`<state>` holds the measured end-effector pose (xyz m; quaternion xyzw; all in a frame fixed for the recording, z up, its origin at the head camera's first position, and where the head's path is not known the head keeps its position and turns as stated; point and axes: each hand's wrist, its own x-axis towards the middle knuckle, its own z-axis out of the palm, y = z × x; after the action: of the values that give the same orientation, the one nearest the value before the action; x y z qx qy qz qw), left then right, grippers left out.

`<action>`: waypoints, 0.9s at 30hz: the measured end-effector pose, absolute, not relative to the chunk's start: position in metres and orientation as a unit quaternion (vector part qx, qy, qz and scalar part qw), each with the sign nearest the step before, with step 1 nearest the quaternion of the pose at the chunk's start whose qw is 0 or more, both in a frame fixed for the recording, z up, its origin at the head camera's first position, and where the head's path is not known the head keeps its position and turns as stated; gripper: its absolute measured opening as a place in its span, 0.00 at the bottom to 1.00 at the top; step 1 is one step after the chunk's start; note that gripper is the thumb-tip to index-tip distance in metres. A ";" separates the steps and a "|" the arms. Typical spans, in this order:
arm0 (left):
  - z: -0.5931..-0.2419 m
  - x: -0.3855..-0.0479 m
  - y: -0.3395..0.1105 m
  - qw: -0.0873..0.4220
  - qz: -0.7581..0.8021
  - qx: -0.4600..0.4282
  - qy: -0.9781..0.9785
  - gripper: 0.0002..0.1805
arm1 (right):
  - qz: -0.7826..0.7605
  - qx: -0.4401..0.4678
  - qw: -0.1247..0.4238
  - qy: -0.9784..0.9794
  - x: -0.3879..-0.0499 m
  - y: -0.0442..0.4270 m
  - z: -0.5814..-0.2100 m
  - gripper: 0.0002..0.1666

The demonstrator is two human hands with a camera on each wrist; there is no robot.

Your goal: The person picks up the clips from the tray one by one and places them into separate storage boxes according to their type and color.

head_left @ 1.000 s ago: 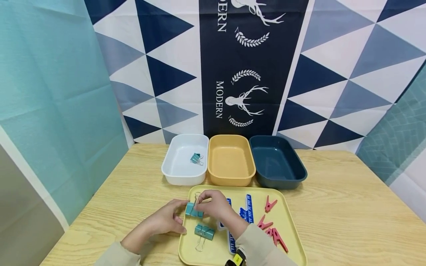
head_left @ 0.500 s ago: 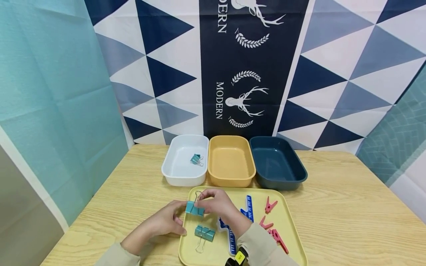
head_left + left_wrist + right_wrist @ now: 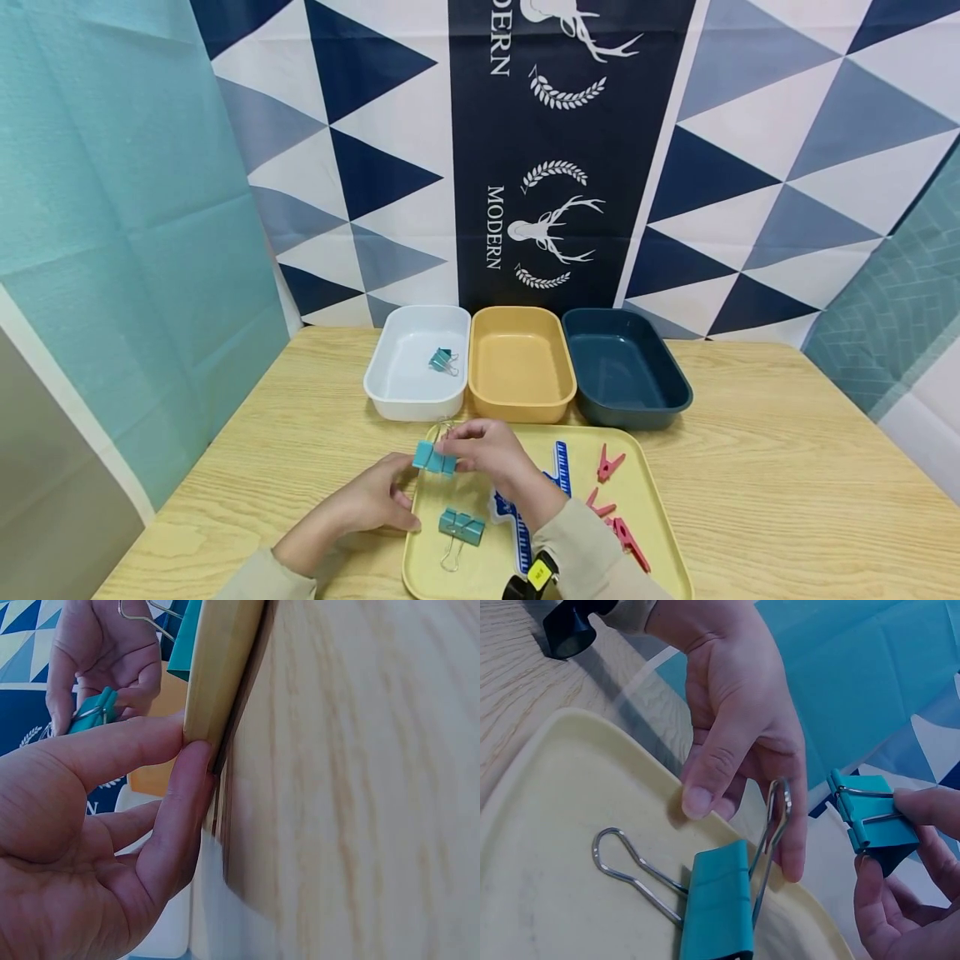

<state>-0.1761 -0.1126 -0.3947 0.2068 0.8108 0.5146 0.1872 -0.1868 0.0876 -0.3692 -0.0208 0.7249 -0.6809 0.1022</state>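
My right hand (image 3: 491,454) pinches a teal binder clip (image 3: 435,458) above the yellow tray's (image 3: 648,492) upper left corner. In the right wrist view the clip (image 3: 877,817) sits between thumb and fingers, its wire handle folded against the body. My left hand (image 3: 378,497) holds the tray's left rim, the thumb at the edge and the other fingers partly hidden outside it. A second teal binder clip (image 3: 461,527) lies on the tray between the hands, its wire handles spread.
Blue ruler-edged clips (image 3: 522,542) and several pink clothespins (image 3: 630,543) lie on the tray. Behind it stand a white bin (image 3: 390,396) holding teal binder clips (image 3: 442,359), a yellow-orange bin (image 3: 521,375) and a dark blue bin (image 3: 626,367). A patterned cloth (image 3: 397,175) hangs behind.
My right hand has lifted the binder clip slightly up and away from the tray toward the bins. The left hand has stayed at the tray's rim.
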 end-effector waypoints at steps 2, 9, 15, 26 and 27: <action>-0.394 -0.176 -0.112 0.188 0.514 0.205 0.812 0.43 | -0.685 -0.022 0.101 0.721 -0.188 0.087 -0.368 0.09; -0.395 -0.177 -0.112 0.189 0.513 0.204 0.812 0.43 | -0.696 -0.037 0.095 0.711 -0.191 0.086 -0.365 0.11; -0.397 -0.179 -0.112 0.196 0.501 0.204 0.818 0.45 | -0.698 -0.047 0.087 0.709 -0.193 0.086 -0.364 0.12; -0.395 -0.177 -0.113 0.203 0.501 0.206 0.816 0.46 | -0.684 -0.017 0.075 0.726 -0.203 0.089 -0.357 0.15; -0.395 -0.177 -0.113 0.205 0.503 0.204 0.815 0.46 | -0.685 -0.015 0.073 0.725 -0.204 0.089 -0.355 0.15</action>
<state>-0.1774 -0.1133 -0.3945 0.2040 0.8149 0.5025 0.2045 -0.2037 0.0890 -0.3554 -0.0154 0.7250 -0.6846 0.0731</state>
